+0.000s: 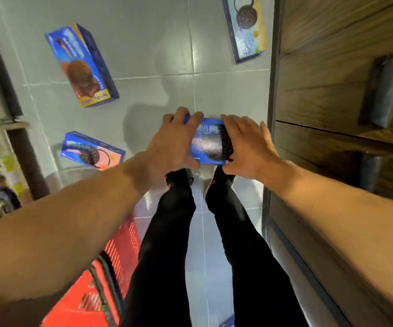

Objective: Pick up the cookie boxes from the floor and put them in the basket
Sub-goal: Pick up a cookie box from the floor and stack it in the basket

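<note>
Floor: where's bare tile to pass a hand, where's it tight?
Bare tile lies between the big blue box and the pale box, ahead of both hands. Tight spots: the strip between the pink-fronted box and the left hand, and beside the feet, where the red basket crowds the left leg.

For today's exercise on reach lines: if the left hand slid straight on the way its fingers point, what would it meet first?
Probably only bare floor tile; the left hand, gripping the blue cookie box, points up the picture between the other boxes. Depth is unclear.

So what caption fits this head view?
Both hands hold a blue cookie box; three boxes remain on the floor.
</note>
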`<state>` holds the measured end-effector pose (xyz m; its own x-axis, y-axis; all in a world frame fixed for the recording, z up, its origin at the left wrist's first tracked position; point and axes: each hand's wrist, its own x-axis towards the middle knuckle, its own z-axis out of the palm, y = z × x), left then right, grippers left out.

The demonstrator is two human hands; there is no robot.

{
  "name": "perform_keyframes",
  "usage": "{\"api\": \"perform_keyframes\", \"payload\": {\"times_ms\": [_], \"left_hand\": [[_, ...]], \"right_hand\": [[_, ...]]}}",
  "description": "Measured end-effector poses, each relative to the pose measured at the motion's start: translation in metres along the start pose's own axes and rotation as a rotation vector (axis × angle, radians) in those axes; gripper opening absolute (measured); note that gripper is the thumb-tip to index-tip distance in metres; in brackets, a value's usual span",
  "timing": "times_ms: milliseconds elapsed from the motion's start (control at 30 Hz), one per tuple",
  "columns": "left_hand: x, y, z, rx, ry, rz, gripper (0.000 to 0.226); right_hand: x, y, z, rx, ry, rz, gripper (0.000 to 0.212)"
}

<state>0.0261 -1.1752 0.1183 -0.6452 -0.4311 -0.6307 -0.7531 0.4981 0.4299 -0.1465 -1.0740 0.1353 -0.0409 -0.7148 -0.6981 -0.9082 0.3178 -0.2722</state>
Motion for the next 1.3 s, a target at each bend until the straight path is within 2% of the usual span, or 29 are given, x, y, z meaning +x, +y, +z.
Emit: {"api": "perform_keyframes", "payload": {"times_ms": [67, 133, 200, 300, 400, 500, 600, 700, 767, 800, 900, 967, 1100, 1167, 1300], "left_hand": [[-0.057, 0.008, -0.045, -0.090, 0.036, -0.101, 0.113], [-0.110, 0.014, -0.080, -0.175, 0.047, -0.229, 0.118], [-0.170, 0.020, -0.121, -0.259, 0.023, -0.316, 0.120], [-0.232, 0.023, -0.179, -0.435, -0.008, -0.364, 0.105], [-0.279, 0.032, -0.229, -0.540, -0.045, -0.300, 0.095], [-0.324, 0.044, -0.265, -0.742, -0.060, -0.207, 0.069], [-0.369, 0.052, -0.283, -0.873, -0.015, -0.200, 0.074], [-0.409, 0.058, -0.282, -1.167, 0.127, -0.230, 0.076], [-0.432, 0.067, -0.275, -1.389, 0.228, -0.260, 0.071], [-0.444, 0.076, -0.270, -1.469, 0.293, -0.259, 0.066], [-0.473, 0.119, -0.252, -1.585, 0.528, -0.203, 0.027], [-0.486, 0.156, -0.232, -1.601, 0.706, -0.160, 0.020], [-0.510, 0.198, -0.194, -1.557, 0.984, -0.227, 0.032], [-0.527, 0.209, -0.179, -1.529, 1.067, -0.277, 0.044], [-0.581, 0.222, -0.138, -1.465, 1.186, -0.387, 0.055]], "right_hand": [[-0.043, -0.035, -0.047, -0.028, 0.005, -0.012, 0.107], [-0.081, -0.061, -0.080, -0.091, 0.126, -0.045, 0.095], [-0.127, -0.089, -0.119, -0.135, 0.221, -0.085, 0.092], [-0.172, -0.118, -0.169, -0.119, 0.137, -0.125, 0.102], [-0.205, -0.151, -0.215, -0.153, 0.156, -0.244, 0.104], [-0.242, -0.180, -0.251, -0.165, 0.318, -0.370, 0.086], [-0.280, -0.200, -0.281, -0.076, 0.426, -0.466, 0.070], [-0.311, -0.208, -0.298, 0.072, 0.382, -0.458, 0.066], [-0.332, -0.206, -0.303, 0.242, 0.415, -0.431, 0.065], [-0.343, -0.204, -0.303, 0.353, 0.448, -0.422, 0.063], [-0.370, -0.200, -0.294, 0.672, 0.487, -0.376, 0.062], [-0.391, -0.200, -0.283, 0.825, 0.480, -0.374, 0.059], [-0.423, -0.203, -0.256, 1.015, 0.469, -0.372, 0.060], [-0.437, -0.206, -0.243, 1.082, 0.406, -0.360, 0.062], [-0.468, -0.224, -0.212, 1.096, 0.230, -0.391, 0.050]]}}
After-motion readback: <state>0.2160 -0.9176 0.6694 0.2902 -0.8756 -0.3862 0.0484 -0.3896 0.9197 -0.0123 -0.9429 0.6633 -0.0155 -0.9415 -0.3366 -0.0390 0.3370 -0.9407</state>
